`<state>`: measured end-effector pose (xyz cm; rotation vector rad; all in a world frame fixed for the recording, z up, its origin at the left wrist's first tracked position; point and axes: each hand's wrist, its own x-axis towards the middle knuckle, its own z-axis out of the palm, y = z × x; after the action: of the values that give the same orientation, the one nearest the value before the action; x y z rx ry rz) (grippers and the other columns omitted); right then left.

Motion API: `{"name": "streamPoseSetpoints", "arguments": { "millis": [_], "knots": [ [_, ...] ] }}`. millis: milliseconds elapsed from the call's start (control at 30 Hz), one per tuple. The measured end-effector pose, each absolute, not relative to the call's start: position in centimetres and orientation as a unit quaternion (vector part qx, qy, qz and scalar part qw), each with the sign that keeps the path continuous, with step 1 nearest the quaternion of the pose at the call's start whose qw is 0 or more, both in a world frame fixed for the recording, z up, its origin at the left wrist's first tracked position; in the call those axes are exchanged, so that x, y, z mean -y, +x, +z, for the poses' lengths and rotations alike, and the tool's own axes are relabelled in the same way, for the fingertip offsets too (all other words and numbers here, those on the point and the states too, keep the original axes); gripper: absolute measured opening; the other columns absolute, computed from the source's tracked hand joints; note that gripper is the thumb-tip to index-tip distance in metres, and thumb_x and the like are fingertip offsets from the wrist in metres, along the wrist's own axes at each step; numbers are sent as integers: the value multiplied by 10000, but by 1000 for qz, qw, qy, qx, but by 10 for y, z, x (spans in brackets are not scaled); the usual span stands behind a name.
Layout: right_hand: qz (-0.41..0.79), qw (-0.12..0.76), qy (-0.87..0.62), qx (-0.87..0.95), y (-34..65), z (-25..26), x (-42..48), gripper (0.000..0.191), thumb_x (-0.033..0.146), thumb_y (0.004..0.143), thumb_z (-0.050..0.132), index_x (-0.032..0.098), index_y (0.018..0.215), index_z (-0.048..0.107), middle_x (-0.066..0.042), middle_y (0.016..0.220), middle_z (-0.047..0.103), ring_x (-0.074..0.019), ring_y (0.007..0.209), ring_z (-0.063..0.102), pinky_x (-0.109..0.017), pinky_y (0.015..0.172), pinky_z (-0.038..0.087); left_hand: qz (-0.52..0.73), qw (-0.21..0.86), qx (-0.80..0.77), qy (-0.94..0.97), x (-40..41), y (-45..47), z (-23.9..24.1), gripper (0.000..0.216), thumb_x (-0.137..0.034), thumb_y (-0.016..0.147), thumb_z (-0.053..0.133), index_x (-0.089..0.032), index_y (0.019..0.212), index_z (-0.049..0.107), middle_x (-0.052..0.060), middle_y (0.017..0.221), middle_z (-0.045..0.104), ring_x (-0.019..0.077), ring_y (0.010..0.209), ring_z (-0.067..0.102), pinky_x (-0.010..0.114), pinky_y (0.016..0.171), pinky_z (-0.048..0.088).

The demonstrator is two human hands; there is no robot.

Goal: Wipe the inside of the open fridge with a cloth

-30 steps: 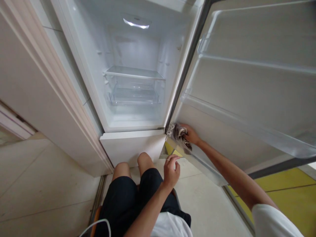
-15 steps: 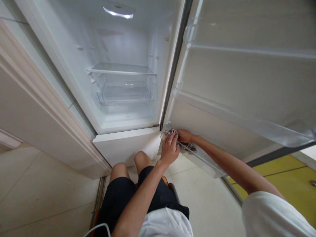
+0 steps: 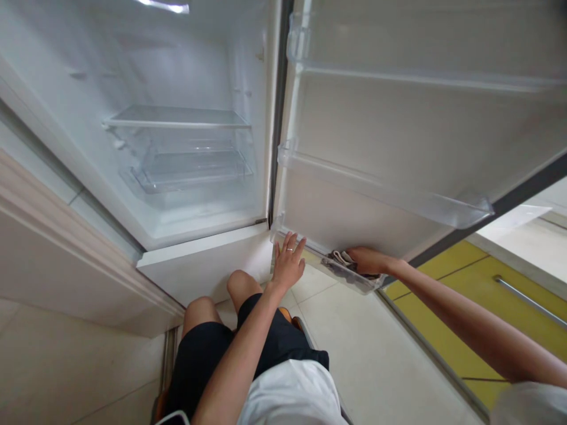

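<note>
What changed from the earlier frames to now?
Right hand, still holding the cloth, moved along the bottom door bin from hinge end to far end. Left hand, at the cloth half a second ago, is now apart from it, spread open near the hinge end. Fridge door stayed open.

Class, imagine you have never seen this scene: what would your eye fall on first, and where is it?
First, the open fridge at upper left, lit by its lamp at the top edge, with its door swung wide across the upper right. Low on the door, the right hand holds a patterned cloth in the bottom bin; the left hand spreads near its hinge end. Beyond the door, lower right, is a bright yellow cabinet.
</note>
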<state>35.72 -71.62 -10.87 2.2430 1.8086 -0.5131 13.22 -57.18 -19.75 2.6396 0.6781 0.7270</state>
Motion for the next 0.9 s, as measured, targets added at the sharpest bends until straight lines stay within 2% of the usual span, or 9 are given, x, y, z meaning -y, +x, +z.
{"name": "streamPoseSetpoints", "arguments": {
  "millis": [167,300,367,467,633,733,900],
  "knots": [
    [-100,140,764,-622,348,-98,720,399,39,766,548,163,1079,762,-126,1150,766,-245,1042,720,-256,805,508,261,181,-232,919,572,132,-197,663,-97,891,560,-221,1530,433,148,1648,385,319,1600,181,671,1243,238],
    [5,91,764,-639,348,-95,722,581,-7,796,484,227,1276,713,-106,1409,652,-258,1211,664,-300,906,536,297,204,-217,907,572,136,-203,616,-107,893,575,-206,1494,482,158,1605,438,321,1591,211,619,1243,299],
    [72,59,765,-637,349,-93,720,622,-6,807,490,232,1352,673,-116,1467,605,-276,1251,640,-334,934,548,316,212,-209,901,572,138,-205,593,-119,902,572,-196,1484,496,158,1583,461,316,1590,217,583,1245,322],
    [177,0,742,-646,349,-86,705,616,13,829,523,204,1404,632,-141,1464,601,-295,1273,612,-376,972,547,324,216,-206,898,571,141,-207,615,-111,891,577,-187,1495,486,159,1582,462,311,1594,204,561,1253,325],
    [336,-120,671,-650,338,-64,645,489,120,941,527,230,1410,613,-129,1471,589,-283,1303,545,-402,1028,497,321,204,-205,902,571,143,-206,666,-95,879,565,-147,1529,435,177,1558,487,298,1583,240,531,1264,327],
    [357,-145,643,-662,322,-62,596,452,150,980,494,221,1414,601,-147,1491,561,-297,1319,498,-437,1057,441,328,198,-210,900,572,143,-206,658,-120,884,572,-152,1528,435,176,1542,496,301,1569,273,529,1256,344],
    [321,-114,634,-694,291,-88,534,365,219,1015,490,213,1351,632,-169,1445,585,-308,1275,490,-430,989,415,328,200,-211,899,573,142,-208,678,-128,872,587,-190,1528,428,150,1566,473,302,1574,262,542,1256,347]
  ]
}}
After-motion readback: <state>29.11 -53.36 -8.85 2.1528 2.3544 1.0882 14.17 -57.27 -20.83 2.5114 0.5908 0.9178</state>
